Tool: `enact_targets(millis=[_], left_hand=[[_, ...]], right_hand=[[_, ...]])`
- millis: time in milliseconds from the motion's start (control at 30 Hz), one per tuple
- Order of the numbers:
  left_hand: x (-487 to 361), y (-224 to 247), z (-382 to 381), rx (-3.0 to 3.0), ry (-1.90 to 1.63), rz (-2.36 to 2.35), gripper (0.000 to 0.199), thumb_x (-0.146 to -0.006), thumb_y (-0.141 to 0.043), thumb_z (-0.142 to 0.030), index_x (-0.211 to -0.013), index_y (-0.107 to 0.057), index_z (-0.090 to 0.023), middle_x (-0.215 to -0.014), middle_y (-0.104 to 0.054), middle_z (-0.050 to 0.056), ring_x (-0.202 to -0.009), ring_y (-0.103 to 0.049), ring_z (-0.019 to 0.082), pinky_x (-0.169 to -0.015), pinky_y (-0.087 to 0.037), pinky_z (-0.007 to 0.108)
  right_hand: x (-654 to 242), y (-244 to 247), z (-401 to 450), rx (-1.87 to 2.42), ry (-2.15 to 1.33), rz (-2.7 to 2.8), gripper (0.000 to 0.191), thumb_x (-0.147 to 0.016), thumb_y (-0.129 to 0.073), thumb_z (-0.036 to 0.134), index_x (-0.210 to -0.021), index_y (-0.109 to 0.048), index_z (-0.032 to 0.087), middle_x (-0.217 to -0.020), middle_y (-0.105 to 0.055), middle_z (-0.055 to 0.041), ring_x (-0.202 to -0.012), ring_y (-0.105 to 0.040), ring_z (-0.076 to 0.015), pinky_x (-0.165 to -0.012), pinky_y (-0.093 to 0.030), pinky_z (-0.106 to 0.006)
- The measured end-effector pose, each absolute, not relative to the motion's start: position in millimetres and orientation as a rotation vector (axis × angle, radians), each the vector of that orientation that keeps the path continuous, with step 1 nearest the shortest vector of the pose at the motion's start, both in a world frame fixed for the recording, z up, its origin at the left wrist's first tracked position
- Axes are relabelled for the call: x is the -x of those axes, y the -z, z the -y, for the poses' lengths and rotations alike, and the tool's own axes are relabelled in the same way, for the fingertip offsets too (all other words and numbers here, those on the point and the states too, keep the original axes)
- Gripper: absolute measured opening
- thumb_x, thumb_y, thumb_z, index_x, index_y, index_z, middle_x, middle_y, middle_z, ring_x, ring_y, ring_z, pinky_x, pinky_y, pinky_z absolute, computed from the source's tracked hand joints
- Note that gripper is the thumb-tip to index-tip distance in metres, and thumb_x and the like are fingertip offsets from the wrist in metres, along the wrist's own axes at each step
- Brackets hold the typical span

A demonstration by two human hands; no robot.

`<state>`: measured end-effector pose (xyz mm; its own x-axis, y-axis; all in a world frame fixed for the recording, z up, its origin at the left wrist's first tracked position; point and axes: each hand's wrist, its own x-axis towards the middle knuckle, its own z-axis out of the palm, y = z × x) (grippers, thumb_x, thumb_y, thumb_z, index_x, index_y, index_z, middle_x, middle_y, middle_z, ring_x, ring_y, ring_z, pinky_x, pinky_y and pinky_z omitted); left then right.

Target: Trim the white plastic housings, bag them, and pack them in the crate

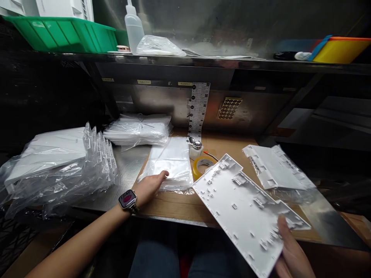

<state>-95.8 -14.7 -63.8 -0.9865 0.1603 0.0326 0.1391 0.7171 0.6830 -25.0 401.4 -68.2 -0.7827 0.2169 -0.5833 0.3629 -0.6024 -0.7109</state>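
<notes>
White panel (pixel 242 222) in right hand (pixel 294 251), left hand (pixel 150 187) at stack of clear bags (pixel 174 164)
The right grip is closed on the panel's near right end, thumb over the ribbed inner face, which is turned up; the panel slants across the front edge of the tabletop (pixel 126 164), right of centre, its near end beyond that edge. The left hand has its thumb over the near left part of the bag stack, near the front edge; its other fingers are hidden, so how far that grip is closed cannot be told. A roll of yellow tape (pixel 198 168) lies between bag stack and panel. Bagged white parts (pixel 65 162) stand at the left end, a bagged white part (pixel 275 168) lies toward the right end
</notes>
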Motion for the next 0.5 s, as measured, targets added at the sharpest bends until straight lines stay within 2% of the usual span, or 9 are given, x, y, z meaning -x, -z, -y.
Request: enact_targets(millis=[67,133,267,367,433,500], left_hand=[[103.8,61.9,21.2,-0.238,-1.213,-2.861,0.018,-0.093,-0.054,-0.037,-0.108,-0.055,-0.026,-0.104,-0.076,0.008,-0.098,-0.071,0.03,-0.086,-0.051,0.044],[114.2,60.9,28.4,-0.205,-1.336,-2.801,0.022,-0.087,-0.063,-0.041,-0.1,-0.054,-0.025,-0.095,-0.076,0.006,-0.094,-0.072,0.028,-0.086,-0.052,0.042],[131.3,65.5,40.6,-0.065,-1.594,-2.613,0.047,-0.065,-0.085,-0.049,-0.082,-0.05,-0.022,-0.071,-0.07,0.001,-0.071,-0.069,0.021,-0.069,-0.054,0.034],[133.7,66.6,44.8,0.021,-1.714,-2.474,0.045,-0.07,-0.082,-0.052,-0.084,-0.055,-0.019,-0.071,-0.069,0.001,-0.067,-0.068,0.018,-0.064,-0.053,0.032],[130.3,63.6,43.1,0.038,-1.78,-2.424,0.043,-0.076,-0.079,-0.052,-0.089,-0.057,-0.018,-0.075,-0.07,0.002,-0.072,-0.069,0.018,-0.069,-0.055,0.032],[123.8,58.9,36.0,0.026,-1.835,-2.425,0.044,-0.073,-0.083,-0.049,-0.088,-0.055,-0.019,-0.076,-0.069,0.001,-0.076,-0.069,0.017,-0.074,-0.055,0.032]], right_hand=[[24.4,68.7,-401.2,-0.991,2.546,-1.367,0.076,-0.084,-0.068,0.068,-0.147,-0.054,0.028,-0.143,-0.063,-0.0071,-0.134,-0.059,-0.0339,-0.116,-0.047,-0.048],[23.3,69.0,-401.5,-0.982,2.559,-1.381,0.077,-0.083,-0.069,0.067,-0.148,-0.053,0.028,-0.144,-0.062,-0.0068,-0.133,-0.059,-0.0336,-0.116,-0.048,-0.047],[21.9,71.9,-405.4,-0.978,2.565,-1.395,0.08,-0.081,-0.072,0.066,-0.149,-0.052,0.028,-0.144,-0.062,-0.0077,-0.132,-0.06,-0.0339,-0.115,-0.049,-0.047],[22.4,79.6,-412.9,-0.982,2.539,-1.383,0.083,-0.081,-0.072,0.066,-0.151,-0.049,0.027,-0.142,-0.064,-0.0098,-0.132,-0.06,-0.0343,-0.113,-0.049,-0.049],[23.0,87.0,-417.0,-0.938,2.551,-1.361,0.083,-0.081,-0.072,0.066,-0.151,-0.049,0.027,-0.142,-0.064,-0.0106,-0.132,-0.06,-0.0341,-0.114,-0.048,-0.05],[23.6,94.2,-415.3,-0.89,2.569,-1.314,0.081,-0.08,-0.074,0.065,-0.148,-0.052,0.026,-0.14,-0.065,-0.0121,-0.131,-0.06,-0.0344,-0.113,-0.048,-0.051]])
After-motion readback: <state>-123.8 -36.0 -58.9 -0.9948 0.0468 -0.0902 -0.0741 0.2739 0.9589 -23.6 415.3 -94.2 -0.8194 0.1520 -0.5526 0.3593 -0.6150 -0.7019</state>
